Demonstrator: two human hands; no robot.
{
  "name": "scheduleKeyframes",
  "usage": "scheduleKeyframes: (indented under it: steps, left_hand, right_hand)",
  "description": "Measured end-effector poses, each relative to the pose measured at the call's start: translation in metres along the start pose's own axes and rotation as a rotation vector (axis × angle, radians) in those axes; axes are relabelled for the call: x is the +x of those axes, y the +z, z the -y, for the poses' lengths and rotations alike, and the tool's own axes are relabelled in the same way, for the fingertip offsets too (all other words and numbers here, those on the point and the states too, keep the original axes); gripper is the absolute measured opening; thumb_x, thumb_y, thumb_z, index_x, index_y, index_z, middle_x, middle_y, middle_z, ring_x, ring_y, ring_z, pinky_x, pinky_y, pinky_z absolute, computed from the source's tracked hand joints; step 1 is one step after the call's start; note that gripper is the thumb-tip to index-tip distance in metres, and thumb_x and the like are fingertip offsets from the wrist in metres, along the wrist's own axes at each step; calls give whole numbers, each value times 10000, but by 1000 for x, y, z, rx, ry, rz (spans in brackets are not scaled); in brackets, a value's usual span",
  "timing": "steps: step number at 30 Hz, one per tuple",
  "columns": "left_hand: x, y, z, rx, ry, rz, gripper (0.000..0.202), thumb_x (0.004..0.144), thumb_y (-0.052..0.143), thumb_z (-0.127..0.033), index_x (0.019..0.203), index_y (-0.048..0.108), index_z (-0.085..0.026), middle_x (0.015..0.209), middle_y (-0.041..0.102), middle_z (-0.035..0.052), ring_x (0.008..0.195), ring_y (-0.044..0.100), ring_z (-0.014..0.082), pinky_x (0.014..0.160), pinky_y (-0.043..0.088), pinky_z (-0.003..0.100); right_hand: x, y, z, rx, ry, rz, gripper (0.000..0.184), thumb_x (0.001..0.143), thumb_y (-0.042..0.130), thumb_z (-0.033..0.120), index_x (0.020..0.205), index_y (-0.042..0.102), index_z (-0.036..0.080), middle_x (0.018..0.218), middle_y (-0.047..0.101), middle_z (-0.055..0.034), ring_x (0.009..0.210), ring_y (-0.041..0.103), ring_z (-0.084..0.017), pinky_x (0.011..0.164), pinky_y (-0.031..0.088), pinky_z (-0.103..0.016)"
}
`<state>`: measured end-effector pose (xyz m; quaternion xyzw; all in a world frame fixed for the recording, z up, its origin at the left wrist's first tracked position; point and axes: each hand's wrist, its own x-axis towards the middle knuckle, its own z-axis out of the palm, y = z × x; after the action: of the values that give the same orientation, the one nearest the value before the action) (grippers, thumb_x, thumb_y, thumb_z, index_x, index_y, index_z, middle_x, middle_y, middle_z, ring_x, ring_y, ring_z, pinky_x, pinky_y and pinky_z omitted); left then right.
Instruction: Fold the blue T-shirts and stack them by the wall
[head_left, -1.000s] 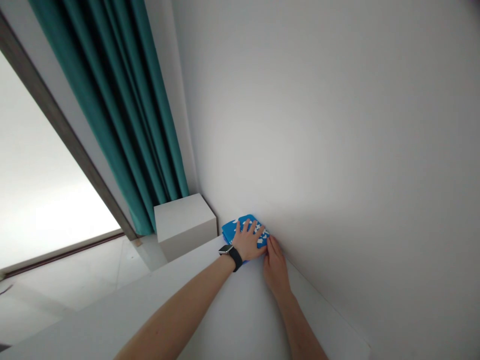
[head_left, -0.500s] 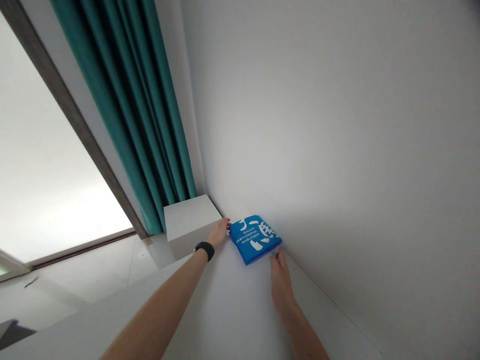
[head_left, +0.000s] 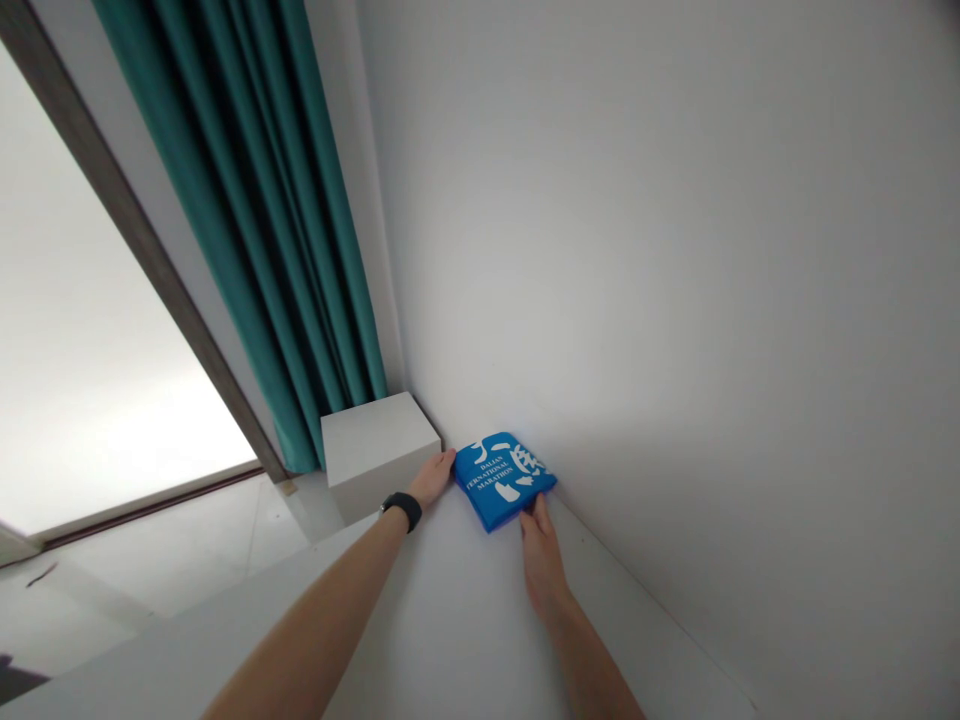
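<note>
One blue folded cloth (head_left: pixel 495 480) (head view) lies on the white worktop (head_left: pixel 465 630), near the white box (head_left: pixel 381 445). L hand (head_left: pixel 435 478) touches its corner next to the box; R hand (head_left: pixel 541 550) touches its edge farther from the box. Fingers bent a bit; can't tell if either grips. Green curtain (head_left: pixel 289 250) hangs behind the box.

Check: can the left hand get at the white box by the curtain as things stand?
Likely yes: the left hand, at the left edge of the folded blue cloth, appears close beside the white box, with nothing visible between.
</note>
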<state>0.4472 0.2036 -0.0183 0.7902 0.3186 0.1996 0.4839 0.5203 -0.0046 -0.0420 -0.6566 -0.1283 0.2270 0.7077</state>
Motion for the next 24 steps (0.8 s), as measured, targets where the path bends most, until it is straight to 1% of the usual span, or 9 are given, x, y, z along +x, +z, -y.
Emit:
scheduleKeyframes:
  steps: [3, 5, 7, 10, 13, 14, 16, 20, 24]
  left_hand:
    - [-1, 0, -1, 58, 41, -15, 495, 923, 295, -523, 729, 615, -200, 849, 721, 71, 868, 633, 261, 855, 469, 383]
    - [-2, 0, -3, 94, 65, -39, 493, 943, 270, -484, 838, 658, -198, 941, 732, 78, 936, 643, 261, 893, 472, 390]
    - [-3, 1, -7, 137, 89, -92, 489, 961, 245, -431, 1040, 658, -181, 1125, 704, 104, 1086, 614, 267, 981, 440, 416]
    - [-8, 7, -19, 209, 161, -159, 459, 961, 309, -377, 1284, 553, -160, 1404, 544, 117, 1337, 438, 254, 1138, 290, 434]
    - [-19, 22, -38, 410, 378, -81, 474, 957, 390, -388, 1369, 496, -178, 1505, 435, 85, 1420, 323, 224, 1197, 187, 396]
    - [-24, 28, -44, 514, 450, -48, 489, 968, 377, -401, 1389, 480, -176, 1519, 414, 89, 1428, 311, 229, 1198, 183, 401]
    - [-31, 39, -54, 667, 500, -6, 524, 975, 371, -440, 1420, 450, -175, 1525, 402, 101, 1425, 316, 247, 1192, 197, 416]
    - [-39, 50, -61, 791, 471, 30, 637, 921, 453, -560, 1444, 435, -197, 1533, 382, 120, 1435, 284, 315, 1181, 197, 478]
    - [-37, 46, -57, 803, 436, 23, 709, 876, 458, -665, 1457, 423, -258, 1550, 357, 94, 1446, 237, 363, 1171, 176, 525]
  right_hand:
    - [0, -2, -4, -104, -47, -10, 744, 864, 458, 397, 1536, 237, 169, 1553, 332, -93, 1413, 339, -231, 1121, 321, -396]
    - [-1, -6, -4, -231, -117, -38, 705, 889, 413, 371, 1535, 239, 145, 1557, 317, -122, 1417, 328, -246, 1127, 317, -439]
    - [-1, -10, -2, -398, -285, -85, 656, 904, 376, 318, 1523, 267, 132, 1569, 285, -137, 1438, 279, -254, 1152, 271, -472]
    - [-1, -15, 6, -688, -599, -110, 613, 906, 329, 207, 1514, 289, 140, 1584, 256, -119, 1461, 206, -239, 1180, 215, -478]
    - [1, -17, 9, -939, -751, -65, 639, 891, 286, 108, 1528, 253, 148, 1569, 300, -104, 1460, 210, -212, 1187, 208, -455]
    - [2, -18, 9, -1004, -762, -53, 645, 884, 277, 85, 1526, 259, 142, 1560, 321, -108, 1458, 219, -210, 1187, 206, -453]
    - [3, -18, 6, -1101, -747, -45, 641, 870, 274, 58, 1508, 305, 119, 1543, 350, -126, 1452, 240, -221, 1183, 208, -456]
    - [3, -19, -1, -1172, -692, -68, 632, 860, 314, 64, 1489, 348, 107, 1541, 349, -143, 1440, 271, -261, 1168, 219, -479]
    - [0, -19, -4, -1152, -683, -104, 658, 864, 345, 94, 1517, 293, 141, 1557, 315, -140, 1444, 251, -295, 1161, 189, -531]
